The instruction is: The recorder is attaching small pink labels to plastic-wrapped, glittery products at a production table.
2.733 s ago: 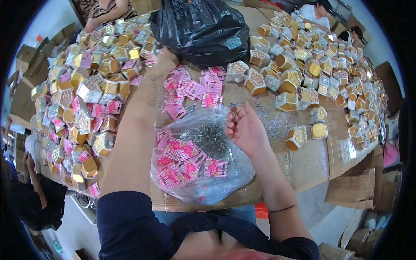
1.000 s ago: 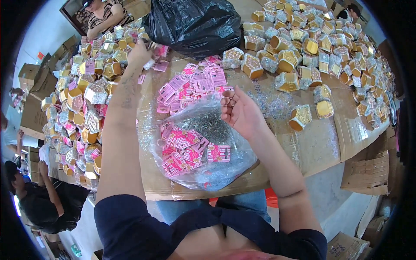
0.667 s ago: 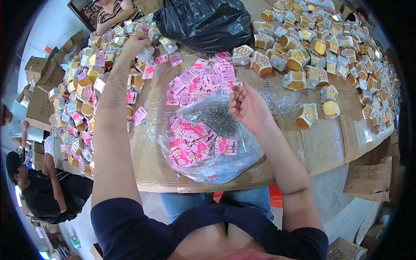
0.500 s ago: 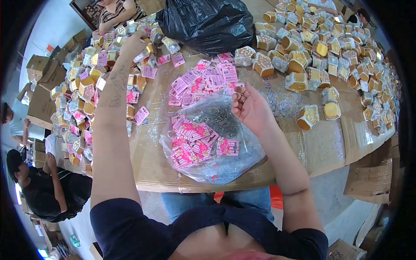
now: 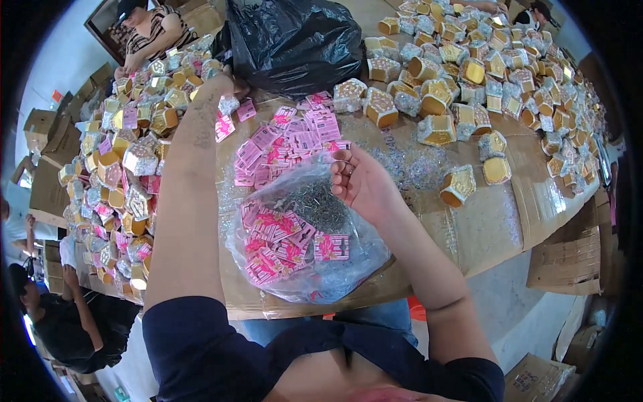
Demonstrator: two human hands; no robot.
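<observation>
My left arm reaches far forward, and my left hand point(image 5: 230, 82) is at the inner edge of the left pile, beside the black plastic bag point(image 5: 295, 50). Its fingers are mostly hidden, so what they hold does not show. Just below that hand are a small wrapped piece point(image 5: 228, 104) and a pink tag card point(image 5: 224, 126). My right hand point(image 5: 362, 184) is palm up with curled fingers, above the edge of a clear plastic bag point(image 5: 348, 271); something small and shiny shows at the fingertips. In the clear bag lie thin dark metal pins point(image 5: 311, 206) and pink-striped cards point(image 5: 284, 244).
More pink cards point(image 5: 291, 144) are heaped beyond the clear bag. Gold-and-white house-shaped ornaments in bubble wrap pile up at the left point(image 5: 124, 174) and right point(image 5: 439, 94). A person point(image 5: 151, 33) sits at the far left, another point(image 5: 67, 315) at the near left. Cardboard boxes point(image 5: 562, 258) stand around.
The view has shifted, so the table's contents sit further left. My left hand has come off the top of the left pile to its inner edge. My right hand keeps its curled pose.
</observation>
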